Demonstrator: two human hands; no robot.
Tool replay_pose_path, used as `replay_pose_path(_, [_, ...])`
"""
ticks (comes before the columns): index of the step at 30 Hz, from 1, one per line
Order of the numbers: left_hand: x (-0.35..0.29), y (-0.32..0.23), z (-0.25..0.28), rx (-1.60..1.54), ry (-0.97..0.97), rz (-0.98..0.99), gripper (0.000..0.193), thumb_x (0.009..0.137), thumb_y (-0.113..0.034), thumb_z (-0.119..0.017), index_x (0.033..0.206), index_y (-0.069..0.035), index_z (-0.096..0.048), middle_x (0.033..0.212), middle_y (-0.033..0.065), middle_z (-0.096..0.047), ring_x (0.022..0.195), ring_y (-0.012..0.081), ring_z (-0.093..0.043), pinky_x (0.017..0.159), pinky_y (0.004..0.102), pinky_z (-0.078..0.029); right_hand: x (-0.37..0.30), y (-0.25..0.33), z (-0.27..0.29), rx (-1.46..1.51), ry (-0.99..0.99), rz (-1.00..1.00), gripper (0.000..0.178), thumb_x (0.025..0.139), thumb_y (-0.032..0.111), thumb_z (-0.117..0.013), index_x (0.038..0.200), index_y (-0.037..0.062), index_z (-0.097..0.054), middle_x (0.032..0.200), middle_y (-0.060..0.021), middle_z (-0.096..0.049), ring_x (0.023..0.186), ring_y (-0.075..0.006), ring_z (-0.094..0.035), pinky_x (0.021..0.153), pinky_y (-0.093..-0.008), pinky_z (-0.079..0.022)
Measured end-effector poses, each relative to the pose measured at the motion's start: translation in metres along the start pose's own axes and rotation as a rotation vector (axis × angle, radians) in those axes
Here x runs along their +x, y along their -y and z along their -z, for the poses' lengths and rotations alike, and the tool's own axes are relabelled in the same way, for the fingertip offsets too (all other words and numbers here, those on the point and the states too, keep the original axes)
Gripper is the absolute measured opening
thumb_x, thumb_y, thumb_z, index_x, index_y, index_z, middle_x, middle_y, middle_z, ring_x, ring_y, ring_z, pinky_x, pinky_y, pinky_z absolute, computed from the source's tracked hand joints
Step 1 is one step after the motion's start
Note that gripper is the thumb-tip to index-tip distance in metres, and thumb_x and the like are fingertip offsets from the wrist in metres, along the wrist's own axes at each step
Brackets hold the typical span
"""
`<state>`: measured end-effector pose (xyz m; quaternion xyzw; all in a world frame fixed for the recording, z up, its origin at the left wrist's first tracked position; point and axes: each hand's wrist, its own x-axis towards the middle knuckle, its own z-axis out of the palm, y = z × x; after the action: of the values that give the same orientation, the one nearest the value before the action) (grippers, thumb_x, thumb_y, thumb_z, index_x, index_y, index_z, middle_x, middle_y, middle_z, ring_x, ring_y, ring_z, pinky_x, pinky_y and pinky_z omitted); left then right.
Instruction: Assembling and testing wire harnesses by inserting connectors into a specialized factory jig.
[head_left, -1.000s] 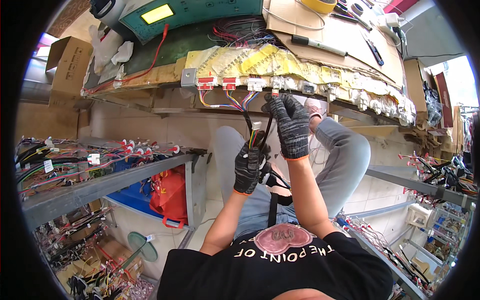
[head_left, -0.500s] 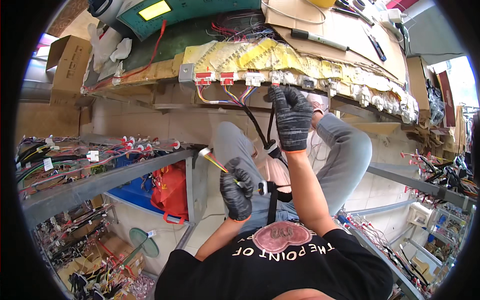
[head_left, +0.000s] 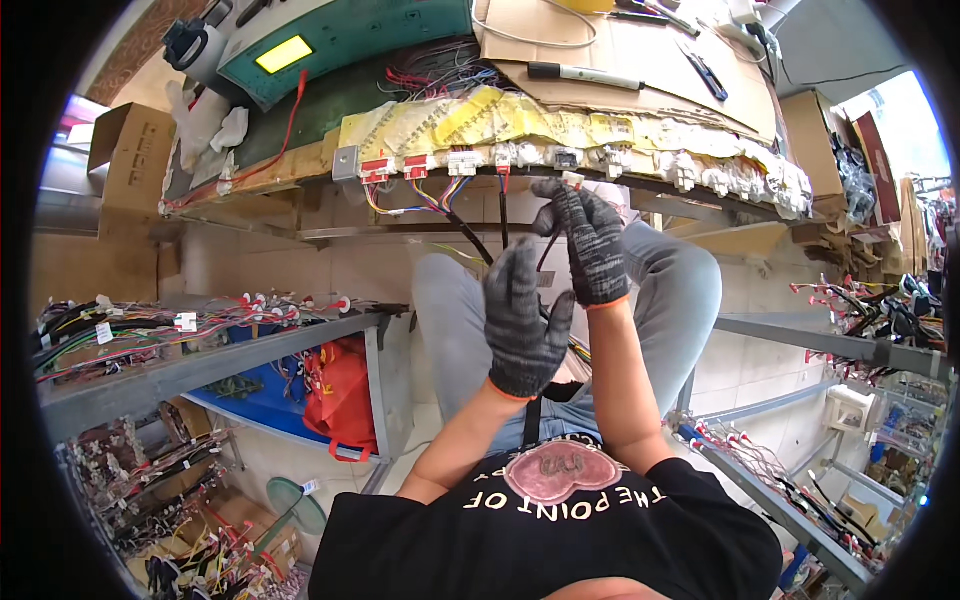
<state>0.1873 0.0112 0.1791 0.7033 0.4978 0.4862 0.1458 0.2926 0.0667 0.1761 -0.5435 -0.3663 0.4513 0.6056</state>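
Note:
My right hand (head_left: 597, 245), in a dark grey knitted glove, pinches a small white connector (head_left: 572, 180) just below the bench's front edge. A dark cable drops from near its fingertips. Closer to me and to the left, my left hand (head_left: 525, 330) in a matching glove has its fingers stretched and thumb apart, with nothing visible in it. Multicoloured wires (head_left: 580, 352) show between my wrists. Along the bench edge, red connectors (head_left: 416, 167) and a white connector (head_left: 462, 163) sit in sockets with coloured wires. A red-and-white connector (head_left: 503, 160) with a black-sleeved cable is plugged in beside them.
A teal tester (head_left: 345, 50) with a lit display stands on the bench. A black marker (head_left: 585, 75) and a utility knife (head_left: 703, 72) lie on cardboard. Racks of wire harnesses (head_left: 200, 320) flank me, with a red bag (head_left: 340, 395) at the left.
My right hand has moved off the plugged red-and-white connector to a white one beside it. My left hand has risen towards it and spread; the loose white connector it held no longer shows.

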Motion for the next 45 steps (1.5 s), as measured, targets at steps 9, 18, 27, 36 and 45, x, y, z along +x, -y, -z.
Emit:
replay_pose_path(9, [-0.141,0.051,-0.011,-0.39,0.884,-0.44,0.032,0.075,-0.013,-0.057,0.106,-0.006,-0.054,0.106,0.0132,-0.054,0.108,0.03,-0.048,0.089,0.0387,-0.039,0.013,0.007,0.011,0.042,0.246,-0.094,0.026,0.091,0.021,-0.046,0.094,-0.0002,-0.061,0.062,-0.0019,-0.053,0.055,-0.0089,-0.049,0.057,-0.0229,-0.041])
replay_pose_path(18, [-0.159,0.019,-0.057,-0.964,0.952,0.14,0.042,0.079,-0.014,-0.051,0.118,-0.001,-0.046,0.12,0.0155,-0.047,0.114,0.0265,-0.043,0.097,0.0353,-0.035,0.014,0.018,0.011,0.146,0.226,-0.175,0.024,0.088,0.02,-0.051,0.083,-0.0006,-0.064,0.062,-0.0016,-0.054,0.053,-0.0079,-0.045,0.051,-0.0224,-0.036])
replay_pose_path(27, [-0.291,0.033,-0.125,-0.688,1.254,0.006,0.012,0.075,-0.008,-0.059,0.086,-0.004,-0.061,0.089,0.0135,-0.06,0.088,0.0223,-0.054,0.079,0.0316,-0.044,0.013,0.009,-0.001,0.189,0.233,-0.175,0.024,0.088,0.019,-0.05,0.083,-0.0001,-0.064,0.059,-0.001,-0.053,0.053,-0.0071,-0.044,0.05,-0.0215,-0.035])
replay_pose_path(36, [-0.315,-0.004,-0.13,-0.72,1.21,0.525,0.014,0.084,-0.011,-0.053,0.097,-0.009,-0.059,0.092,0.0061,-0.06,0.085,0.0168,-0.052,0.075,0.0281,-0.043,0.014,0.006,0.005,0.196,0.198,-0.202,0.024,0.088,0.019,-0.05,0.084,0.0004,-0.063,0.057,-0.0005,-0.051,0.052,-0.0076,-0.044,0.05,-0.0217,-0.036])
replay_pose_path(45, [-0.226,-0.093,-0.117,-0.217,0.449,1.454,0.027,0.091,-0.02,-0.039,0.106,-0.002,-0.053,0.104,0.0171,-0.056,0.094,0.0239,-0.051,0.076,0.0296,-0.042,0.014,0.001,0.011,0.207,0.213,-0.215,0.023,0.088,0.02,-0.051,0.085,0.0,-0.063,0.06,-0.0006,-0.053,0.053,-0.0076,-0.045,0.051,-0.0218,-0.036])
